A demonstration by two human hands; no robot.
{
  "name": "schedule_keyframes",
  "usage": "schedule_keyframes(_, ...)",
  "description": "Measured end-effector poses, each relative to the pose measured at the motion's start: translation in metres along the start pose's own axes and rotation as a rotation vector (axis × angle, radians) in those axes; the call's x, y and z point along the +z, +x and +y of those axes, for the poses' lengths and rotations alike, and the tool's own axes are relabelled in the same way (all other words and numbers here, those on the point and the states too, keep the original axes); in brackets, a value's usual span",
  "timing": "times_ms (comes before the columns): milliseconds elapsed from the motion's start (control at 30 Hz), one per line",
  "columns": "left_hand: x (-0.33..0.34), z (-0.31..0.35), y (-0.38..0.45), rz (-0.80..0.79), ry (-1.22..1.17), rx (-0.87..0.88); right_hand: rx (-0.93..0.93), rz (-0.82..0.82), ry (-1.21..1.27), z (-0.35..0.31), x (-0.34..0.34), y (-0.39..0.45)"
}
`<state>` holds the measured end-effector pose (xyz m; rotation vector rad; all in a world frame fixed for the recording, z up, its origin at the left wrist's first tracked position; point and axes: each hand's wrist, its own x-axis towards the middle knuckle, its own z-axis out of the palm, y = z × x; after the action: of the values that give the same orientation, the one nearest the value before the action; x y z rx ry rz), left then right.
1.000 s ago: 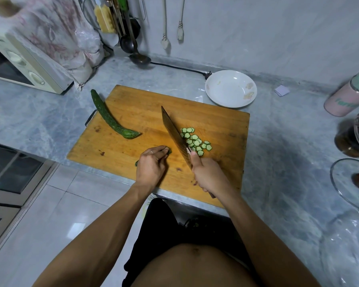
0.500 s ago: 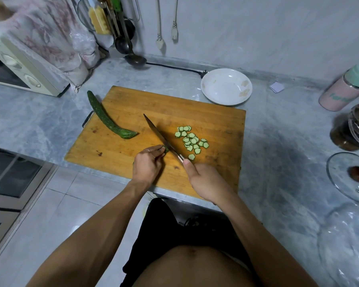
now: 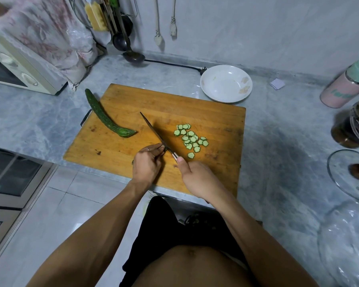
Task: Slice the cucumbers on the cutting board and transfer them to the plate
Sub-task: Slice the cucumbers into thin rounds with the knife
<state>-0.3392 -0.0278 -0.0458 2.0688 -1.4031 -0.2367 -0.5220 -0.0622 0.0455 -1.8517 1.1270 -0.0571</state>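
A wooden cutting board (image 3: pixel 133 112) lies on the marble counter. Along its left edge rests a whole dark green cucumber (image 3: pixel 104 118). Several thin cucumber slices (image 3: pixel 191 139) lie in a loose heap right of centre. My left hand (image 3: pixel 146 164) pinches a short cucumber stub, almost hidden under its fingers, at the board's front. My right hand (image 3: pixel 195 177) grips the handle of a knife (image 3: pixel 153 130), whose blade stands edge-down right against the left fingertips. The white plate (image 3: pixel 226 83) sits empty behind the board's far right corner.
A microwave (image 3: pixel 19 71) with a cloth over it stands at the back left. Ladles hang by the wall, one ladle (image 3: pixel 133 55) resting on the counter. A pink flask (image 3: pixel 346 85), a dark jar (image 3: pixel 354 125) and a glass lid (image 3: pixel 352 172) crowd the right side.
The knife blade has swung from flat and tilted toward the slices to edge-down beside my left fingers. One slice now lies apart near the knife's heel. The whole cucumber has not moved.
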Motion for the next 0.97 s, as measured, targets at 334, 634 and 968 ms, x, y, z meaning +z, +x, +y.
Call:
schedule_keyframes(334, 0.003, 0.001, -0.002, 0.036, -0.044, -0.008, 0.073, 0.041, 0.108, 0.007, 0.002, 0.017)
schedule_keyframes(634, 0.000, -0.004, -0.002, 0.036, -0.041, 0.006, 0.111, 0.087, 0.131, 0.018, -0.015, 0.017)
schedule_keyframes(968, -0.003, -0.004, 0.000, 0.042, -0.018, 0.076, 0.043, 0.012, 0.086, 0.011, -0.004, 0.002)
